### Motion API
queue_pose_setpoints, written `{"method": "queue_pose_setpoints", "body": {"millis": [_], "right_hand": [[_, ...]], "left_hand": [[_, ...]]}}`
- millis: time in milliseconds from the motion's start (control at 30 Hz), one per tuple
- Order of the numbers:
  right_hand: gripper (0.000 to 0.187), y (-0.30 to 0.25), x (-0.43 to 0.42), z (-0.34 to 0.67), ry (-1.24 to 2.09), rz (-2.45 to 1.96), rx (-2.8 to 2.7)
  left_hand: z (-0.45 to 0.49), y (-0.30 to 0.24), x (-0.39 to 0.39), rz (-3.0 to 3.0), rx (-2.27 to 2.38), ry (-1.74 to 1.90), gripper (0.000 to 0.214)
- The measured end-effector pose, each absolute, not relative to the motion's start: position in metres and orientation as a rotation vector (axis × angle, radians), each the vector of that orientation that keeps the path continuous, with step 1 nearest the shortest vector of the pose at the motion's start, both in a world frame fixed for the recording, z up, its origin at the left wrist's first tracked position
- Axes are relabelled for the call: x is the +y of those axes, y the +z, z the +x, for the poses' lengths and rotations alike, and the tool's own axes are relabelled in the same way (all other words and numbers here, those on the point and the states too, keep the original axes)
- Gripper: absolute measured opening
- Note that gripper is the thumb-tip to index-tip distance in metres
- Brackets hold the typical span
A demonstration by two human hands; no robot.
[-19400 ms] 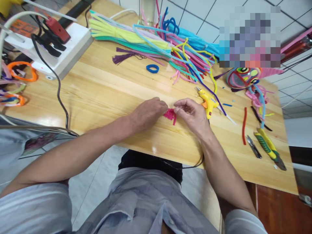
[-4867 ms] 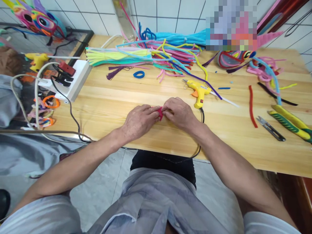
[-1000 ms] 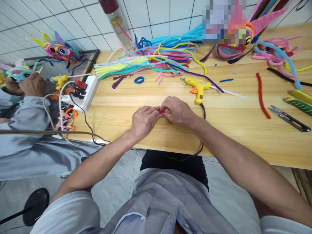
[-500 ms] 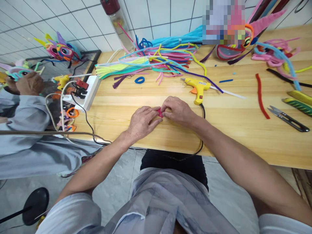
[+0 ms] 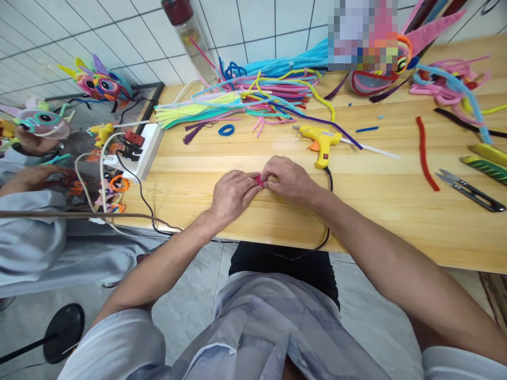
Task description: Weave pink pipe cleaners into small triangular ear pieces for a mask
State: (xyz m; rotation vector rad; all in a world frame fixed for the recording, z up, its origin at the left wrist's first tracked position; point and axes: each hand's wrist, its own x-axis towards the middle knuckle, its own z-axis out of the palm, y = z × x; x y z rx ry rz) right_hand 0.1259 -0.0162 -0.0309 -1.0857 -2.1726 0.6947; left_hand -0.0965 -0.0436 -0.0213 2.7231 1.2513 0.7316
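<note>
A small piece of bright pink pipe cleaner [image 5: 259,180] is pinched between my two hands, low over the wooden table. My left hand [image 5: 233,195] grips its left side with fingers and thumb closed together. From the other side, the fingertips of my right hand [image 5: 290,180] press on it. Most of the piece is hidden by my fingers, so its full shape does not show. Just beyond my right hand lies a yellow glue gun [image 5: 325,145] with a white glue stick in its back.
Bundled pipe cleaners [image 5: 237,103] lie along the back. A blue ring [image 5: 226,130], red strip [image 5: 426,153] and thread snips [image 5: 471,191] rest on the table [image 5: 376,211]. A power strip [image 5: 147,153] stands left, beside a co-worker's hand [image 5: 37,178]. A colourful mask [image 5: 376,84] sits behind.
My hands stay nearly in place, fingers shifting slightly on the pink pipe cleaner. At the left, the co-worker has lowered one hand to the table, leaving the mask in the other.
</note>
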Motion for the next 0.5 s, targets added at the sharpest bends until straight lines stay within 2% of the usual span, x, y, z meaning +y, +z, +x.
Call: {"method": "queue_pose_setpoints", "body": {"millis": [500], "right_hand": [[0.012, -0.0304, -0.0155, 0.1243, 0.692, -1.110, -2.200]], "left_hand": [[-0.0918, -0.0166, -0.0369, 2.479, 1.308, 0.775, 0.030]]}}
